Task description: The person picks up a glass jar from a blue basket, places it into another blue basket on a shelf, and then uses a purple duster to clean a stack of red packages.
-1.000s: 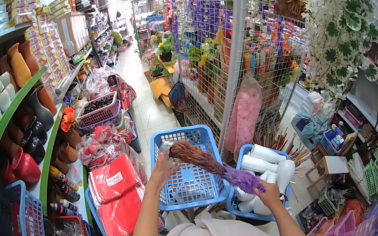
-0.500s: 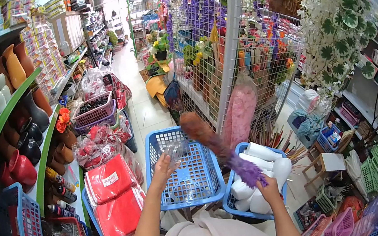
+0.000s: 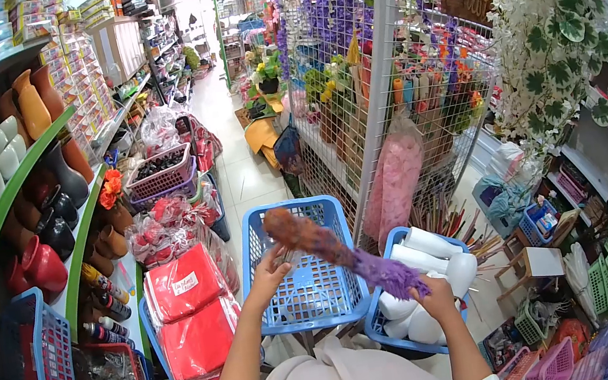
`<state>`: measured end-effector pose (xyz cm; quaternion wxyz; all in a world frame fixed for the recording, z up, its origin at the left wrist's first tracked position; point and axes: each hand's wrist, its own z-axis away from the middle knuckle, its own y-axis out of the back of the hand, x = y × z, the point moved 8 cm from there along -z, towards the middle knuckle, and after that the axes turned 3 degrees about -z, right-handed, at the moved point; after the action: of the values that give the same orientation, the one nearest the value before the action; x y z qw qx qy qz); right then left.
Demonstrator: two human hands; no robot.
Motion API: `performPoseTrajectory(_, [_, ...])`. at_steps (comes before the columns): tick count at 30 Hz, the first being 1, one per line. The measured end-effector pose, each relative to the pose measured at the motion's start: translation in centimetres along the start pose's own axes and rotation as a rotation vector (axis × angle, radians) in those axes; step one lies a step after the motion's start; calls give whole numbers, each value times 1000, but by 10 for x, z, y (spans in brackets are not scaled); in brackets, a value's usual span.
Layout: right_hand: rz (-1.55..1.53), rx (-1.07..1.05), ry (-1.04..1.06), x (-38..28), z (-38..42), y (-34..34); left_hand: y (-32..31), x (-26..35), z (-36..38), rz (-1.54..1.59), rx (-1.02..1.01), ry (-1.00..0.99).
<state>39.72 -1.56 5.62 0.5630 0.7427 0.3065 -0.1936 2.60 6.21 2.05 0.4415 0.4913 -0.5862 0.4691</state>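
My right hand [image 3: 436,296] is closed around the purple end of a fluffy duster [image 3: 329,251], which turns brown toward its far end. The duster slants up and left over a blue plastic basket [image 3: 314,320]. At that basket's left side, my left hand [image 3: 268,277] has its fingers curled round a clear, see-through container [image 3: 295,260], partly hidden behind the duster. Its exact kind is hard to make out. Just below my right hand, a second blue basket [image 3: 376,329] holds several smooth white objects [image 3: 462,273].
Red plastic-wrapped packs [image 3: 198,347] are stacked at the left. Shelves of vases [image 3: 44,264] run along that side. A white wire-mesh rack [image 3: 374,77] with artificial flowers stands ahead on the right. A tiled aisle [image 3: 239,176] leads away between them.
The duster's brown end has swung left and down, now crossing before the clear container. My left hand stays by the basket, still holding it. The view has shifted slightly.
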Motion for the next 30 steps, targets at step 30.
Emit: performPoseTrajectory(30, [-45, -17, 165, -7, -8, -24, 4, 9, 19, -6, -16, 124])
